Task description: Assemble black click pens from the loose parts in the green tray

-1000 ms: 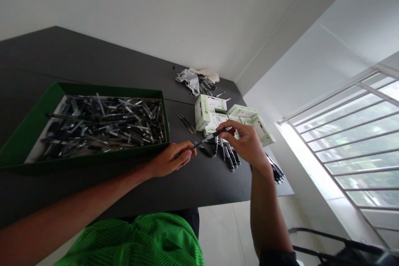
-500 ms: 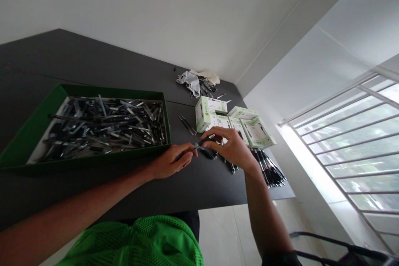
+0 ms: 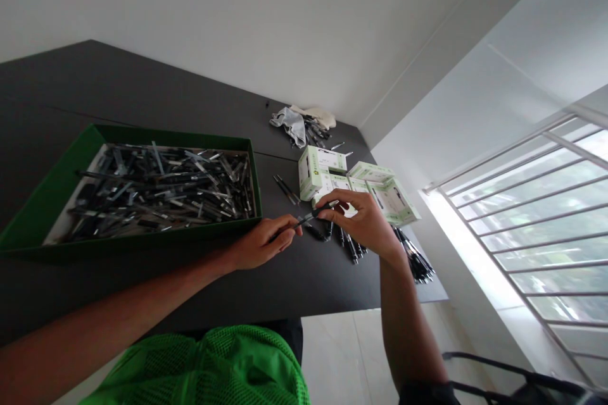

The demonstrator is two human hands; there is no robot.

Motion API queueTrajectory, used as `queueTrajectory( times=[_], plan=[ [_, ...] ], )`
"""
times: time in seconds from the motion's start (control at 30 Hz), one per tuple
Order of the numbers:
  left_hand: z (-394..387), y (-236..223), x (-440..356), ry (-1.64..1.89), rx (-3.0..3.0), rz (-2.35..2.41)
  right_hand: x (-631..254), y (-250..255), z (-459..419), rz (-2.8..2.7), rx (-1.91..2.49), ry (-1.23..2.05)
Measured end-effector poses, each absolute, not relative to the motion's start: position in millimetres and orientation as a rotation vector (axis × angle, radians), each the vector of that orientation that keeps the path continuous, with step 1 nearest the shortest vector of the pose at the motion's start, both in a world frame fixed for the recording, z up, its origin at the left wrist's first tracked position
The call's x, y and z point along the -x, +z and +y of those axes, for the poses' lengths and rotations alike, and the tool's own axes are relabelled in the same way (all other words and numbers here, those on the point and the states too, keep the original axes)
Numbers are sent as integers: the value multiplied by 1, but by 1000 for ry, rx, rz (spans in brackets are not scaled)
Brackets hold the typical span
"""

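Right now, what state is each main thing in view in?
Pen: held by both hands
Left hand: closed around it
Right hand: pinching its other end
Green box: open, heaped with pens
Rightmost carton: open
Grey cloth: crumpled
Rightmost pens: lying bunched

L hand [image 3: 263, 245], R hand [image 3: 357, 218] both on a blk pen [image 3: 308, 219]! Green tray [image 3: 42, 202] w/ pens [image 3: 190, 190] left, cartons [image 3: 311, 176] right.

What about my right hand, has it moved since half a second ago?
Yes. Judged against the leftmost white-and-green box, your right hand has shifted slightly toward the picture's right, away from your left hand.
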State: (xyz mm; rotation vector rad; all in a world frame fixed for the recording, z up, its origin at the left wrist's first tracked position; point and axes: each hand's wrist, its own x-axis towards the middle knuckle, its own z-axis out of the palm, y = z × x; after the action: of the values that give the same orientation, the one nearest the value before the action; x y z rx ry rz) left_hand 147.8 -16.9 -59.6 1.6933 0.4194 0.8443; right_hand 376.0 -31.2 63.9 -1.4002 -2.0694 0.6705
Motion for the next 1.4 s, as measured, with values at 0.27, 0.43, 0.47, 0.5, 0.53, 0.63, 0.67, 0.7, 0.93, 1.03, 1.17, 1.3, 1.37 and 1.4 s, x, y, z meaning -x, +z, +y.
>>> queueTrajectory(
  times=[0.27,0.43,0.47,0.5,0.53,0.63,0.67,0.7,0.93,1.03,1.17,1.3,1.37,1.4],
  plan=[
    [-17,-60,-148,839,-1697,418,-375,60,-31,-2099,1380,705],
    [-17,-61,-147,838,-1690,420,-378,63,-33,-2060,1398,683],
    [-17,-61,-147,837,-1690,420,-381,66,-34,-2048,1401,663],
    [-16,-62,-147,837,-1690,420,-384,68,-34,-2034,1402,644],
    [-16,-62,-147,839,-1690,419,-388,70,-34,-2018,1402,629],
    [-16,-62,-148,846,-1691,415,-401,71,-34,-1910,1380,594],
    [-16,-62,-148,848,-1690,414,-404,69,-33,-1850,1358,591],
    [-16,-62,-147,849,-1690,414,-406,66,-32,-1776,1326,597],
    [-17,-62,-147,851,-1672,412,-380,49,-36,-1187,994,1040],
    [-17,-62,-147,845,-1666,418,-362,53,-43,-1085,975,1206],
    [-18,-61,-148,838,-1652,432,-346,64,-51,-984,955,1327],
    [-19,-62,-148,830,-1635,444,-339,73,-58,-909,895,1425],
    [-19,-62,-148,824,-1627,447,-337,76,-61,-889,844,1470],
    [-19,-62,-148,820,-1622,448,-335,77,-62,-884,816,1487]
  ],
)
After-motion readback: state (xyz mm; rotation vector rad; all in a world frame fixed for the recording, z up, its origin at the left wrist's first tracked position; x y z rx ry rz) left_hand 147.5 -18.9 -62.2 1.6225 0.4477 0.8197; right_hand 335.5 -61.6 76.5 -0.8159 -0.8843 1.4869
